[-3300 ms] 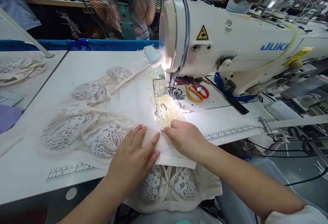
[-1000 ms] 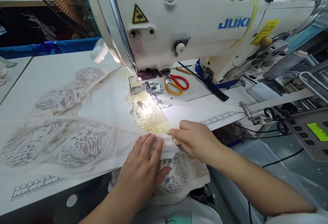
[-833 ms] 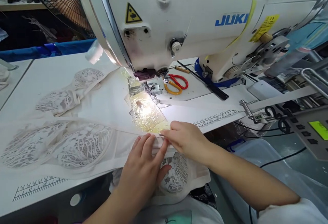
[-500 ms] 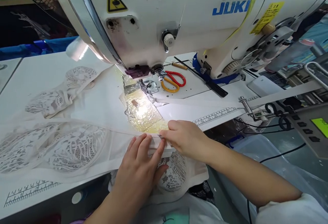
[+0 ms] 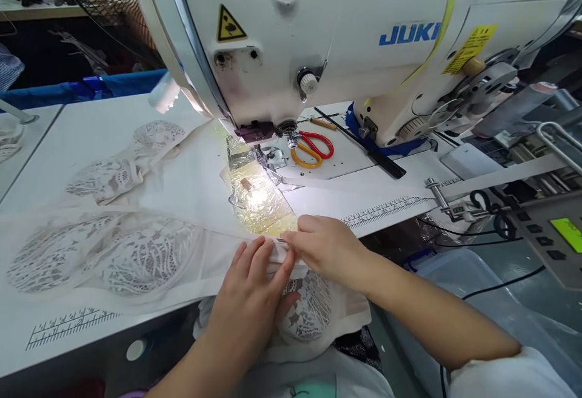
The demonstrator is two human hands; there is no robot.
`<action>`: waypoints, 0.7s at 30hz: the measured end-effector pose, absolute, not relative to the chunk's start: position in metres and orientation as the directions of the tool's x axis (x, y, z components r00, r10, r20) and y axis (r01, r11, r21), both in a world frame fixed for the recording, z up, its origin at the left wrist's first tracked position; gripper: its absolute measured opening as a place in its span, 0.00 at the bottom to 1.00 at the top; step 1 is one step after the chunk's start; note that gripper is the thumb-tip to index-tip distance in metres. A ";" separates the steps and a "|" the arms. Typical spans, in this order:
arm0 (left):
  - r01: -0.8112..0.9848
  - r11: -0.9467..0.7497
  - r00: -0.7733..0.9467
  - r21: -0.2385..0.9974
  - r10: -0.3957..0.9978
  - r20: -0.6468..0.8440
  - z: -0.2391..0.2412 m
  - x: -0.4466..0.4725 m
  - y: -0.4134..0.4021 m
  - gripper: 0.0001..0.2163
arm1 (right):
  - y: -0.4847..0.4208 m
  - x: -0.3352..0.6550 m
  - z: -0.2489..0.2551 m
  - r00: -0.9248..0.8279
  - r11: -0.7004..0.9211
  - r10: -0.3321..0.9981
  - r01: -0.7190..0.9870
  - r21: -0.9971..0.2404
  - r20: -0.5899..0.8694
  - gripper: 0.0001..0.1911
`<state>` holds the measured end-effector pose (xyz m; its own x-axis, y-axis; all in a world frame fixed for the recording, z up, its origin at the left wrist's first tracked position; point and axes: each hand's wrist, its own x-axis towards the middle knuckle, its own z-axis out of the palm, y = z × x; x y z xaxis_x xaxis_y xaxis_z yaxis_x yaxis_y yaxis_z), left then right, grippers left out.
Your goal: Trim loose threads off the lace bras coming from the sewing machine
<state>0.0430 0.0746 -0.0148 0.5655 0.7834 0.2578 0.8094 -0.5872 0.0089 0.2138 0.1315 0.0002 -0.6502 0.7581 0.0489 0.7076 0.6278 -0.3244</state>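
At a sewing bench (image 5: 182, 101), a worker's left hand (image 5: 248, 301) lies palm-down on a cream lace garment (image 5: 145, 258), fingers slightly apart, pressing its narrowing end near the front edge. The right hand (image 5: 334, 252) has its fingers pinched narrow around what looks like a thin-tipped tool (image 5: 281, 240), mostly hidden; whether cloth is caught in that pinch cannot be told. The garment stretches leftward across the bench, nearer the worker than the sewing machine (image 5: 345, 52). Another lace piece (image 5: 309, 310) lies over the worker's lap. The likeliest trouble is the tip: a slip could snag the fine cloth or prick the left hand just beside it. Should the left palm press too lightly, the fabric could shift or pucker.
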 end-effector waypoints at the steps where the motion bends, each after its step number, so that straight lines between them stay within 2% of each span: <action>1: 0.810 -0.586 0.564 0.007 0.783 0.262 -0.015 0.043 0.074 0.19 | 0.133 0.211 0.000 -0.648 0.624 0.760 0.709 -0.330 0.044 0.11; 6: 0.824 -0.567 0.550 -0.009 0.794 0.259 -0.016 0.043 0.072 0.21 | 0.130 0.227 0.015 -0.653 0.609 0.754 0.736 -0.297 -0.071 0.09; 9: 0.827 -0.562 0.544 -0.017 0.794 0.272 -0.016 0.043 0.071 0.21 | 0.127 0.252 0.021 -0.601 0.549 0.799 0.749 -0.370 -0.031 0.12; 11: 0.828 -0.560 0.543 -0.032 0.788 0.291 -0.016 0.042 0.069 0.19 | 0.133 0.266 0.018 -0.470 0.444 0.880 0.771 -0.457 0.061 0.14; 13: 0.830 -0.556 0.542 -0.050 0.781 0.310 -0.017 0.041 0.067 0.18 | 0.148 0.278 0.010 -0.249 0.269 0.963 0.833 -0.484 0.107 0.16; 16: 0.834 -0.548 0.535 -0.064 0.775 0.338 -0.020 0.040 0.061 0.18 | 0.178 0.290 0.002 -0.073 0.127 0.987 0.897 -0.424 0.141 0.15; 21: 0.835 -0.549 0.519 -0.042 0.758 0.395 -0.026 0.037 0.052 0.17 | 0.180 0.279 0.014 -0.075 0.136 0.975 0.947 -0.292 0.210 0.16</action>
<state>0.0369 0.0522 -0.0258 0.5186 0.7584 0.3947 0.8348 -0.5489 -0.0421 0.2788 0.1797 0.0137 -0.0752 0.9748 0.2099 0.9467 0.1359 -0.2919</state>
